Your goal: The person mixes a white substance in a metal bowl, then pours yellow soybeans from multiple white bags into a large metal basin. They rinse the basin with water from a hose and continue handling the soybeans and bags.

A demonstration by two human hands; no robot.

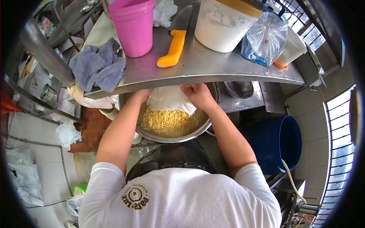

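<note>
A whitish bag (166,98) is tilted over a wide metal basin (182,139), its mouth facing me. Blurred yellow beans or kernels (165,119) spill from it into cloudy liquid. My right hand (199,95) pinches the right side of the bag, thumb and fingers together. At the bag's left side is my left hand (145,94), holding it; the shelf edge hides most of those fingers. The far part of the bag and of the basin is also hidden beneath the shelf.
Over the basin juts a steel shelf (188,64) with a grey cloth (98,65), a pink bucket (134,28), an orange-handled knife (174,48) and a white tub (223,25). A dark strainer (239,89) lies at the right, above a blue barrel (289,142).
</note>
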